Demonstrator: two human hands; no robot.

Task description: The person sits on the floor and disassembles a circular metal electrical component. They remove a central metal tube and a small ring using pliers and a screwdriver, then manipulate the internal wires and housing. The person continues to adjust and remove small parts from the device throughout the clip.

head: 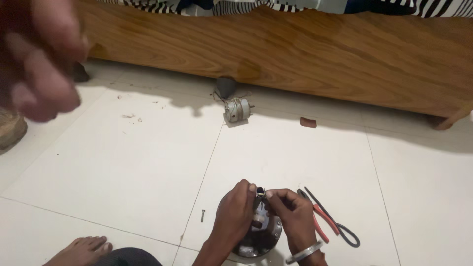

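The left hand (235, 211) and right hand (292, 212) meet at the near edge of the scene, low and centre, fingertips drawn together over a round metal housing (256, 241). Both pinch a small ring (260, 192), dark with a metallic glint, held between thumb and forefinger of each hand just above the housing. The other fingers curl in loosely. A metal bangle (304, 252) sits on the right wrist.

The housing rests on the white tile floor (123, 167), directly under the hands, its rim with bolt holes showing between and below the wrists. What lies inside it is too dark to make out.

Just right of the right hand lie red-handled pliers (322, 221), and beside them a dark looped tool or cord (345, 235); I cannot tell which. A small screw (202, 215) lies on the tile just left of the left hand. A bare foot (81, 249) shows at the near left corner.

Farther off, near the centre, a small grey motor (237, 109) with thin wires lies by the foot of a wooden bed frame (295, 54) that runs across the far side. A small brown piece (308, 122) lies to the right of the motor. Striped bedding (148, 5) hangs at the top edge.

At the far left, very close to the camera, a blurred hand (39, 54) of uncertain owner fills the corner.
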